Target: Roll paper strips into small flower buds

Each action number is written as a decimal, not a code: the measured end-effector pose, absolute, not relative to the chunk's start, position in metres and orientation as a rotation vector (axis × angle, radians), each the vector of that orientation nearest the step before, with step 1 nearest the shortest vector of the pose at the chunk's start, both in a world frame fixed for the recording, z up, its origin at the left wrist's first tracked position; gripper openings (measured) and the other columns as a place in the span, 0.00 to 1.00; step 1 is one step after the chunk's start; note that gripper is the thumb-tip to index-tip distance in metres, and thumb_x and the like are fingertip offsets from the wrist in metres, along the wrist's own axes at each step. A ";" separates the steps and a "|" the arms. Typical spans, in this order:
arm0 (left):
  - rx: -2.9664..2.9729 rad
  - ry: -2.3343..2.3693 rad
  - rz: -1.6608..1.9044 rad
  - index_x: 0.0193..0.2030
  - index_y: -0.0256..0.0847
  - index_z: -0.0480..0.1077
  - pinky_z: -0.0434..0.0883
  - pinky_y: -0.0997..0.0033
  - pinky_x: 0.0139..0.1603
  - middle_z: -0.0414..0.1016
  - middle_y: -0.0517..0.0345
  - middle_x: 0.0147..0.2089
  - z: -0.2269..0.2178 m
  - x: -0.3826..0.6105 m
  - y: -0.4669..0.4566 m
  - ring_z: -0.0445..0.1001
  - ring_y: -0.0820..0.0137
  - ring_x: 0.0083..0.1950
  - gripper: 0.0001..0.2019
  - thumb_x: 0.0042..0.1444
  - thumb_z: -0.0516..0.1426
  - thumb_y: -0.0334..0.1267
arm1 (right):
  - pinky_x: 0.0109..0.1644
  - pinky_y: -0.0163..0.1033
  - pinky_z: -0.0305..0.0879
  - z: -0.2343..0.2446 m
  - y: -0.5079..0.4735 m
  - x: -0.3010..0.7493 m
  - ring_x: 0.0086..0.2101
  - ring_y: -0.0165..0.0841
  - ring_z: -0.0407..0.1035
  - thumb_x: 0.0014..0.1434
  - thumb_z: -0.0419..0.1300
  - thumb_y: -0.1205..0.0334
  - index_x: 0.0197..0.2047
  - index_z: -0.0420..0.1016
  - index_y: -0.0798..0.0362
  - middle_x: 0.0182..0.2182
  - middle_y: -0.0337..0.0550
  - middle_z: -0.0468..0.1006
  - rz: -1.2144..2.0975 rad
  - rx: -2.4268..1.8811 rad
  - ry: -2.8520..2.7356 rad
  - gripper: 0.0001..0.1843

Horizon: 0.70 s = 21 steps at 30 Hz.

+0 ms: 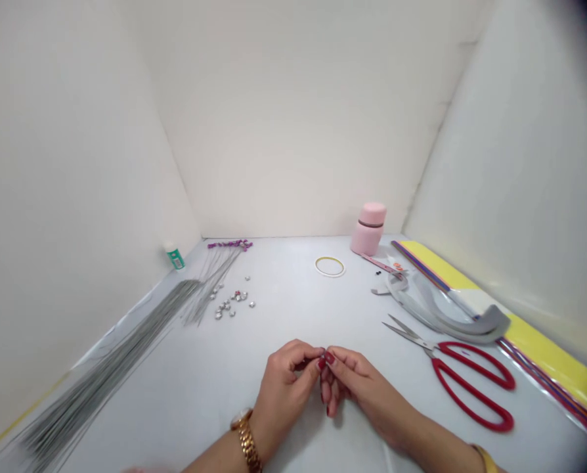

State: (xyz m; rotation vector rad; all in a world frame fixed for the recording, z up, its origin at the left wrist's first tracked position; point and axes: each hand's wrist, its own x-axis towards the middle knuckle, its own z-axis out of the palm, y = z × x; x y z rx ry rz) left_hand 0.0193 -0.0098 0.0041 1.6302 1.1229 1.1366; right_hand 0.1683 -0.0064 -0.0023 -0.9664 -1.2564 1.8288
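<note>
My left hand (293, 376) and my right hand (348, 376) meet low in the middle of the view, above the white table (293, 309). Thumb and forefinger of each are pinched together, with the fingertips touching or nearly so. Whatever sits between them is too small and too covered to name. To the left lies a scatter of small silvery balls (224, 307), one with a bit of red. Right of my right hand rests a pair of scissors (436, 348) with red handles, its blades slightly apart.
Thin grey wires (116, 368) run along the left side, near purple-tipped wire stems (229, 245) and a small green-and-white container (175, 257). Farther back are a tape ring (329, 274) and a pink flask (369, 230). Grey strips (436, 318) and coloured sheets (540, 341) lie rightward.
</note>
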 end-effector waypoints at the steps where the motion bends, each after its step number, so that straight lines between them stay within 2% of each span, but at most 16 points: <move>1: 1.621 1.113 1.139 0.33 0.38 0.74 0.67 0.72 0.36 0.73 0.53 0.30 0.004 0.019 -0.010 0.71 0.68 0.33 0.08 0.55 0.54 0.36 | 0.25 0.31 0.58 -0.001 -0.007 0.168 0.18 0.26 0.65 0.58 0.49 0.48 0.29 0.65 0.57 0.19 0.38 0.70 1.840 -0.958 -1.253 0.19; 5: 1.472 1.033 1.095 0.34 0.37 0.74 0.66 0.69 0.38 0.73 0.54 0.29 0.006 0.019 -0.009 0.71 0.68 0.33 0.10 0.56 0.52 0.37 | 0.25 0.31 0.58 0.000 -0.007 0.168 0.18 0.25 0.65 0.60 0.48 0.49 0.29 0.64 0.57 0.19 0.37 0.70 1.827 -0.935 -1.257 0.19; 8: 1.309 0.935 1.057 0.33 0.35 0.71 0.66 0.69 0.35 0.71 0.59 0.22 0.006 0.021 -0.008 0.70 0.71 0.26 0.09 0.56 0.52 0.37 | 0.25 0.30 0.58 -0.002 -0.006 0.169 0.18 0.25 0.65 0.60 0.47 0.50 0.31 0.65 0.58 0.19 0.37 0.69 1.796 -0.943 -1.297 0.19; 11: 1.205 0.860 1.042 0.32 0.35 0.69 0.66 0.70 0.31 0.70 0.61 0.19 0.006 0.024 -0.007 0.69 0.72 0.22 0.07 0.56 0.53 0.36 | 0.25 0.31 0.58 -0.004 -0.005 0.169 0.18 0.25 0.66 0.60 0.47 0.49 0.31 0.65 0.57 0.20 0.37 0.70 1.782 -0.949 -1.307 0.19; 16: 1.153 0.828 1.050 0.31 0.36 0.68 0.66 0.71 0.28 0.71 0.61 0.20 0.005 0.026 -0.006 0.70 0.72 0.22 0.05 0.54 0.54 0.35 | 0.24 0.31 0.59 -0.008 -0.005 0.170 0.19 0.25 0.65 0.59 0.48 0.48 0.29 0.64 0.57 0.20 0.36 0.69 1.713 -0.965 -1.343 0.19; 21: 1.184 0.844 1.029 0.37 0.36 0.68 0.67 0.69 0.33 0.73 0.59 0.22 0.001 0.024 -0.009 0.72 0.70 0.25 0.06 0.55 0.54 0.35 | 0.23 0.30 0.59 -0.010 -0.004 0.171 0.17 0.25 0.63 0.59 0.48 0.48 0.27 0.63 0.56 0.18 0.35 0.67 1.690 -0.967 -1.397 0.19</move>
